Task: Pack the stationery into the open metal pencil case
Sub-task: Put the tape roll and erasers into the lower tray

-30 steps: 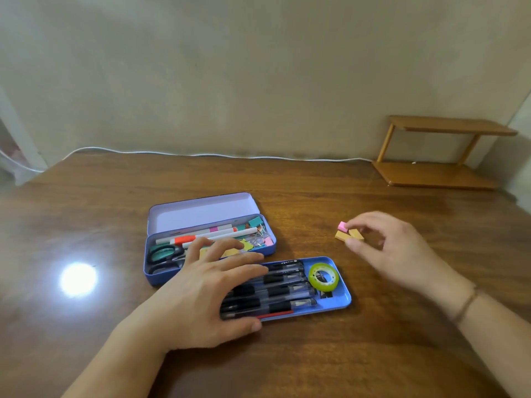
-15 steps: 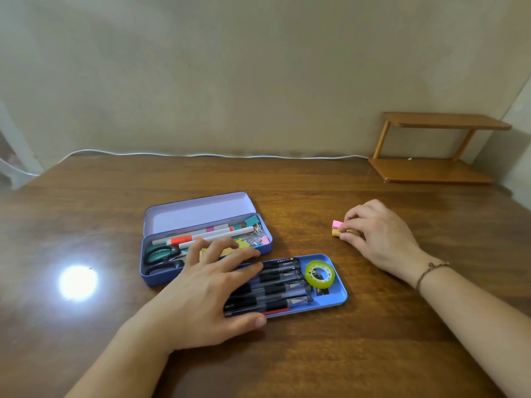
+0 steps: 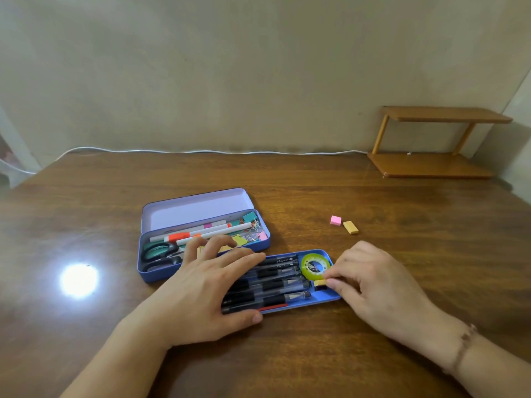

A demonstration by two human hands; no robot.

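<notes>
Open tabletop [image 3: 388, 254] surrounds pink eraser [image 3: 335, 220] and yellow eraser [image 3: 350, 227]; shelf [image 3: 431, 165] stands well behind.

Two bare forearms enter from bottom edge, no sleeves in view on either. Left hand [image 3: 207, 294]: no ring, no watch, no band on wrist; nails short, unpainted, thumbnail plainly seen. Right hand [image 3: 379, 285]: no ring seen; thin bracelet [image 3: 464, 344] round wrist, brownish cord or fine chain, small bead or clasp near top, material too small to tell. No gloves. Rest of person out of frame.
</notes>
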